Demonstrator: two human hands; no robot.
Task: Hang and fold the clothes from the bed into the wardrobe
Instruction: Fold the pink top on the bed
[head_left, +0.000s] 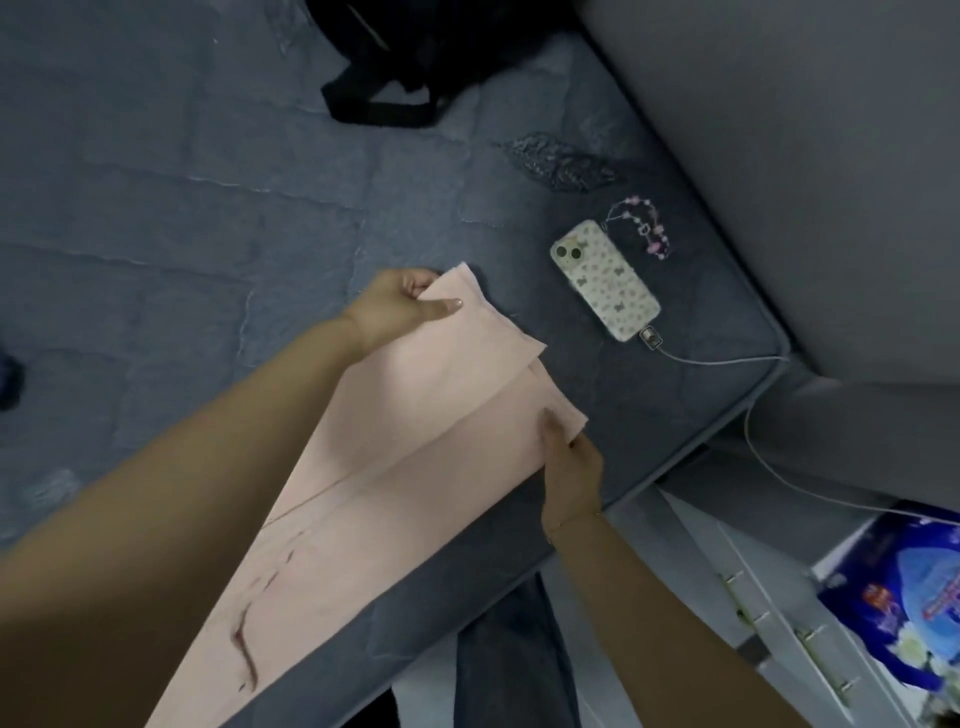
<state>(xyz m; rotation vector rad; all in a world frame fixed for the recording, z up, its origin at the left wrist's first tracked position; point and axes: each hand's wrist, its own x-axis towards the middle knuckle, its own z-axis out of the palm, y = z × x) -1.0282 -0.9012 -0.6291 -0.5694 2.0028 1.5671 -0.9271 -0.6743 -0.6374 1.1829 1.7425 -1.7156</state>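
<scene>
Folding is at an early stage: at frame centre, left hand (400, 306) and right hand (569, 467) each pinch the pink trousers (415, 441) over the bed (182, 208), wardrobe storage pending.

text: none legible | blue package (904, 597): printed lettering too blurred to read | phone case (605, 280): pattern only

- A home bedroom: a bed (218, 171) with a blue-grey quilted cover fills most of the view.
- A phone (605, 280) lies charging on it at two o'clock.
- A black bag (415, 57) sits at twelve o'clock.
</scene>
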